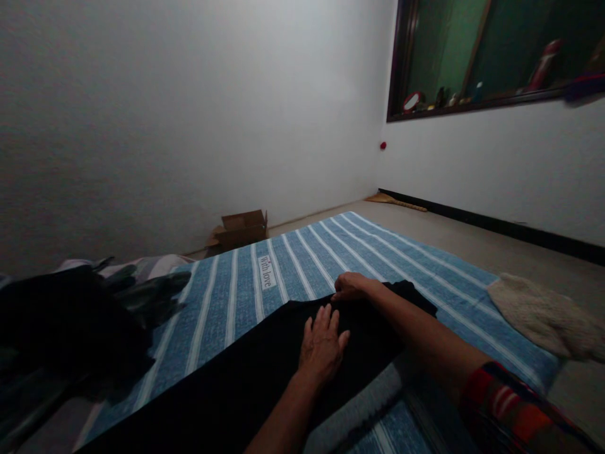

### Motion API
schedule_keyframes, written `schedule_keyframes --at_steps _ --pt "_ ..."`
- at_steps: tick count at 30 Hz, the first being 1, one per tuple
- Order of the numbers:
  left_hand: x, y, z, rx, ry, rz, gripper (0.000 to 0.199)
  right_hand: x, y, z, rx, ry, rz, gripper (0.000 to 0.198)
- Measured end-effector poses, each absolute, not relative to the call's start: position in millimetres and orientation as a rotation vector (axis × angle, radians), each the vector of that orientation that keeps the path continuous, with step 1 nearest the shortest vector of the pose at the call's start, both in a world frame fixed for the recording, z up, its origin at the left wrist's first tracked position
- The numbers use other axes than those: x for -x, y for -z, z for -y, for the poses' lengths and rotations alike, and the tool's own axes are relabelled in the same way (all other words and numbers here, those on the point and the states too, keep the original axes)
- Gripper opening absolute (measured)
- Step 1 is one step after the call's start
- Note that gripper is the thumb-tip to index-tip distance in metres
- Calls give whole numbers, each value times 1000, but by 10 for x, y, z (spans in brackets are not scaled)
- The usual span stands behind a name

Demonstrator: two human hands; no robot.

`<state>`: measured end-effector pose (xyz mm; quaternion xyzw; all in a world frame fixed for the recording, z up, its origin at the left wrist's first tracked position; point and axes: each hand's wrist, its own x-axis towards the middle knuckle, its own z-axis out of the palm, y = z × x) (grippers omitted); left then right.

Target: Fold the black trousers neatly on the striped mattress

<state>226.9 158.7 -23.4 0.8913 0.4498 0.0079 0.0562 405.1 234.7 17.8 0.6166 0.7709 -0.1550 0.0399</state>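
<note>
Black trousers point(236, 378) lie lengthwise across the striped bed cover, apparently folded along their length, with the waist end toward the right. A strip of grey fabric point(363, 397) shows along their near edge. My left hand point(324, 343) rests flat on the black cloth, its fingers spread. Just beyond it, my right hand point(352, 285) has its fingers curled at the far edge of the trousers, closed on the cloth there. The right fingertips are partly hidden, and the right forearm crosses over the waist end.
The blue and white striped cover point(302, 258) spreads over the bed. Dark clothes point(70, 321) are heaped at the left. A beige knitted item point(539, 312) lies at the right edge. An open cardboard box point(241, 230) and a broom point(397, 200) are on the floor by the walls.
</note>
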Motion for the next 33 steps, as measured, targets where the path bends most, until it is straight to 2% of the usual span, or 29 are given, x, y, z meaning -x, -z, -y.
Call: schedule_keyframes --at_steps 7,18,26,33 --pt "-2259 286 -1624 -2722 -34 -1341 59 -4286 -257 -2295 -1881 518 -2256 41" --pt "-2266 324 -1622 -2756 -36 -1330 61 -4271 -161 -2265 -1904 303 -2272 37" --pt "-2372 30 -1620 -2627 100 -1338 60 -4266 -174 -2218 -1880 230 -2278 39" --pt "-2594 174 -1612 -2667 -83 -1321 59 -4295 -161 -2209 -1888 249 -2266 41"
